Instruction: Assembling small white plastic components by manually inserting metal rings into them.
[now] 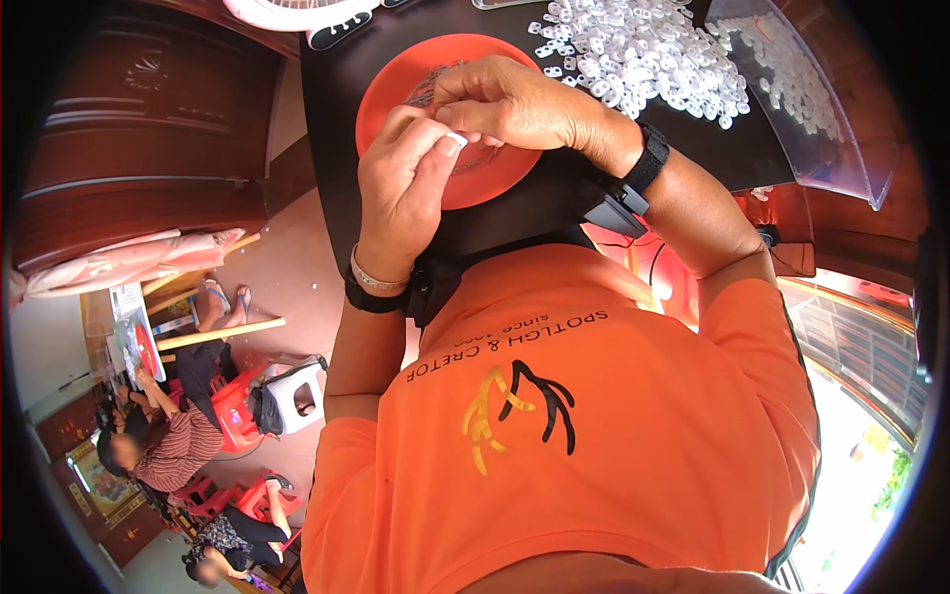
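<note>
Over the red-orange plate (515, 176), my two hands meet close together. My left hand (401, 193) is closed in a pinch, with a small white plastic piece (456, 140) between thumb and fingers. My right hand (510, 101) is closed too, its fingertips pressed together right beside that piece. Whatever those fingertips grip is too small or hidden to name. Thin grey metal bits (426, 91) lie on the plate, partly covered by my hands.
A large heap of small white plastic pieces (643, 54) spreads on the dark table (341, 148) to the right of the plate. Beyond it stands a clear plastic bin (821, 129) with more pieces. A white object (287, 12) lies at the far left edge. Two people sit at far left.
</note>
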